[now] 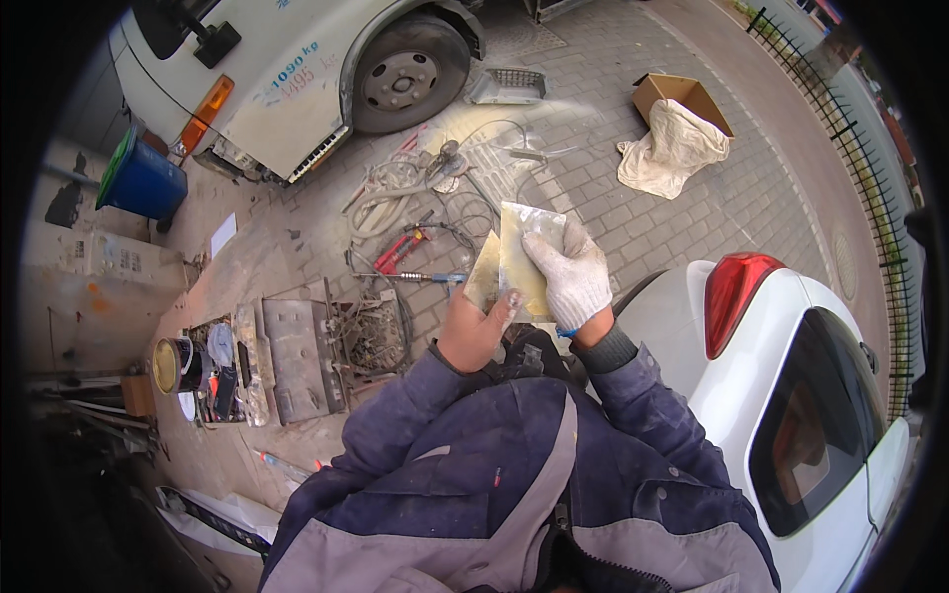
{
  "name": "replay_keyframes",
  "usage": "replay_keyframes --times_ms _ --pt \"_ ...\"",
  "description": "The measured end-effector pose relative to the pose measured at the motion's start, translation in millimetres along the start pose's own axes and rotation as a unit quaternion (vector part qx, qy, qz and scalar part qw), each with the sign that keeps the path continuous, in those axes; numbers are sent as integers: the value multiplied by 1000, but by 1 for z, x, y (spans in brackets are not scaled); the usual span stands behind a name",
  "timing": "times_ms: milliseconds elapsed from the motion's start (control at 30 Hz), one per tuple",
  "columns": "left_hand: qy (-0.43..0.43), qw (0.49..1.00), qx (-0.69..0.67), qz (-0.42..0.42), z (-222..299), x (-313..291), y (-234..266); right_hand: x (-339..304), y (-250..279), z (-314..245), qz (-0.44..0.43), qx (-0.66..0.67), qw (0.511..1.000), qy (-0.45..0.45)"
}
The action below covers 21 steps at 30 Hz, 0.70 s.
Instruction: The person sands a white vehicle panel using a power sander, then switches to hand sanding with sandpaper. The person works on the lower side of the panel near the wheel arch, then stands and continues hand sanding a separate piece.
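My right hand point(566, 269), in a white knitted glove, is closed on a flat rectangular putty spreader point(524, 282) with yellow smears. Its thumb lies across the upper right of the plate. My bare left hand point(476, 326) is closed on a second, smaller yellowish spreader point(484, 269), partly hidden behind the first. The left thumb rests at the lower left edge of the larger plate, and the other left fingers are mostly out of sight. Both hands are close together in front of my body, above the paving.
A white truck point(267, 99) stands ahead left; a white car point(736, 395) is close on my right. Hoses point(381, 208) and a red tool point(400, 250) lie on the paving. Left are a metal tool box point(297, 361) and a tin point(173, 366). A cardboard box point(692, 96) with cloth point(674, 148) stands far right.
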State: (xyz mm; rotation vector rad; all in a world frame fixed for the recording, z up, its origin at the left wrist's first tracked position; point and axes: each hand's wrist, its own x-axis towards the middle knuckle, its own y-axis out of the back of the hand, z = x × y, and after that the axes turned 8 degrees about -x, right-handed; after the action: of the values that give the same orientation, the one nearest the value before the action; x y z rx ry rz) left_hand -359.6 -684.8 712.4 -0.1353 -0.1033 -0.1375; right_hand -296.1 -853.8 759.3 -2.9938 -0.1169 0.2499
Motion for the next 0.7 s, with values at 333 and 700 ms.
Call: replay_keyframes --times_ms 333,700 --pt "48 990 115 -63 40 10 6 -6 -3 -5 -45 -109 993 14" --pt "33 996 31 -71 40 11 7 -5 0 -26 -36 -50 998 -1"
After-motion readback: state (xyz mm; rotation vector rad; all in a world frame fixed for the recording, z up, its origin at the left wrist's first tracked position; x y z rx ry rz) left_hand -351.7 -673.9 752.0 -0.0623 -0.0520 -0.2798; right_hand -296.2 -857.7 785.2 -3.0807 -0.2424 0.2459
